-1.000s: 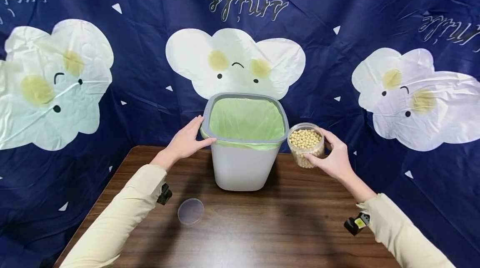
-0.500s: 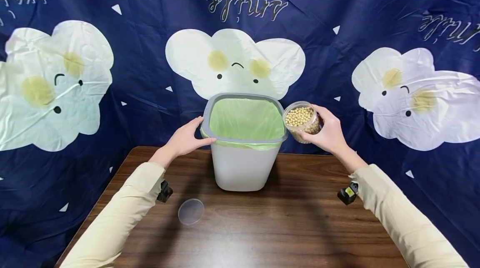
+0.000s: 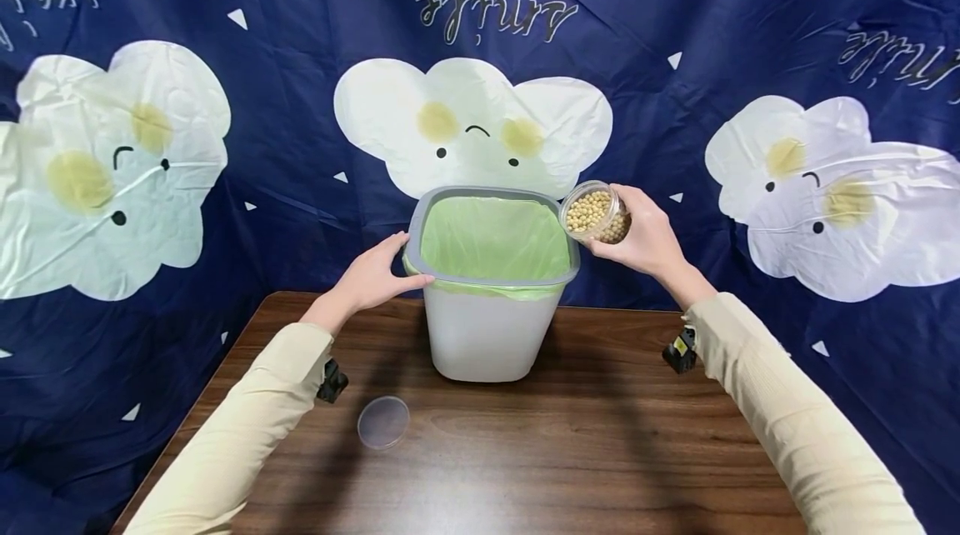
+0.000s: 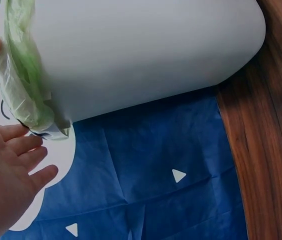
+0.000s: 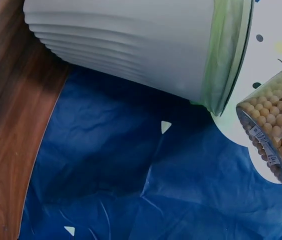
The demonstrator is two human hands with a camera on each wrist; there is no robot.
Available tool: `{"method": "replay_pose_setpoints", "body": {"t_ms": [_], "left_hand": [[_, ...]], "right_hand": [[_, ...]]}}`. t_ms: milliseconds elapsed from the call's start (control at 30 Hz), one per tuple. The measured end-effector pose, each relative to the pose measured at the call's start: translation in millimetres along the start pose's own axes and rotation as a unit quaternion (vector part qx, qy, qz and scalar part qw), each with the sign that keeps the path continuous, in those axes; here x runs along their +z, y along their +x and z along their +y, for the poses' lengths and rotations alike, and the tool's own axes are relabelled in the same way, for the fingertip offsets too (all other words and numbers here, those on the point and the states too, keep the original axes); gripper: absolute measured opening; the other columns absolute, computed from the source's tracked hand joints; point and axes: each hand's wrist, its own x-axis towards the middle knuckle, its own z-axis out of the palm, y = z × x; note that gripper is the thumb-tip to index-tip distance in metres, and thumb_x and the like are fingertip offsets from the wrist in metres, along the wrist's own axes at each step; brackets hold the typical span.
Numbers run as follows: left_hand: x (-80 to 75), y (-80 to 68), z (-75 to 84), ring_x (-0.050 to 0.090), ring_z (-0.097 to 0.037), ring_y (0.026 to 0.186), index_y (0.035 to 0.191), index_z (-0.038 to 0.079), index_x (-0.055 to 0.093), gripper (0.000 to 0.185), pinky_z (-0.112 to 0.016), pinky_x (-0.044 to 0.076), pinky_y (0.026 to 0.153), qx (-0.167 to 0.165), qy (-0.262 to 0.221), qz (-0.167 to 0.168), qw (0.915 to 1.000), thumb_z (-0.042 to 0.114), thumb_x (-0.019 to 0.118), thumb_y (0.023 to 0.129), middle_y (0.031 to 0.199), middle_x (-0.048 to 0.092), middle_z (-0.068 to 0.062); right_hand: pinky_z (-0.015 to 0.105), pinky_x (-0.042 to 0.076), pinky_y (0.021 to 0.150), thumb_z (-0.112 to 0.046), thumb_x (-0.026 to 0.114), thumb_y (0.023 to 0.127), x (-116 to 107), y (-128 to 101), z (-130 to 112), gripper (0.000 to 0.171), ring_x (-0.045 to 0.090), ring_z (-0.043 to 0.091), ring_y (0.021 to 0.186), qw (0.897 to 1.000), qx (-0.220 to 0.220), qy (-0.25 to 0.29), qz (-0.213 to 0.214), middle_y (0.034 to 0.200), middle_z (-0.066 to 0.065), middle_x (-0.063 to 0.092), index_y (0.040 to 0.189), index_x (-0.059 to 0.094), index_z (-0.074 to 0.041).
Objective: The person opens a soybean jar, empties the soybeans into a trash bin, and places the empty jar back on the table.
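A white bin (image 3: 483, 331) with a grey rim and a green liner (image 3: 495, 239) stands at the back of the wooden table (image 3: 562, 452). My left hand (image 3: 371, 277) rests with straight fingers on the bin's left rim; in the left wrist view the left hand (image 4: 6, 170) lies beside the liner's edge (image 4: 23, 85). My right hand (image 3: 637, 239) grips a clear jar of soybeans (image 3: 592, 212), tilted leftward at the bin's right rim. The right wrist view shows the jar (image 5: 276, 130) just off the bin's rim (image 5: 231, 75).
A clear round lid (image 3: 383, 422) lies flat on the table, in front of the bin and to its left. A dark blue cloth with white cloud faces (image 3: 472, 122) hangs behind and drapes around the table.
My right hand has lifted the jar up and leftward to the bin's right rim and tipped it towards the bin. The left hand has stayed on the rim.
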Motion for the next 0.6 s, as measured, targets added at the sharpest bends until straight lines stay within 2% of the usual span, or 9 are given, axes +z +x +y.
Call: {"method": "replay_pose_setpoints", "body": {"t_ms": [300, 600], "left_hand": [[-0.1, -1.9, -0.6, 0.027, -0.033, 0.132, 0.142, 0.002, 0.027, 0.094, -0.048, 0.027, 0.104, 0.003, -0.003, 0.005, 1.0000, 0.060, 0.060, 0.075, 0.146, 0.025, -0.017], [0.1, -2.5, 0.2, 0.028, -0.032, 0.132, 0.142, 0.002, 0.027, 0.093, -0.047, 0.027, 0.104, 0.000, -0.006, 0.006, 1.0000, 0.058, 0.061, 0.076, 0.146, 0.026, -0.017]], "right_hand": [[0.047, 0.041, 0.088, -0.030, 0.080, 0.052, 5.3, 7.8, 0.5, 0.082, 0.050, 0.035, 0.104, 0.998, -0.056, -0.013, -0.015, 0.114, 0.022, 0.055, 0.120, 0.050, 0.006], [0.049, 0.041, 0.089, -0.034, 0.077, 0.053, 4.4, 14.9, -1.4, 0.086, 0.048, 0.038, 0.109, 0.991, -0.104, -0.079, -0.042, 0.118, 0.026, 0.052, 0.122, 0.048, 0.008]]}}
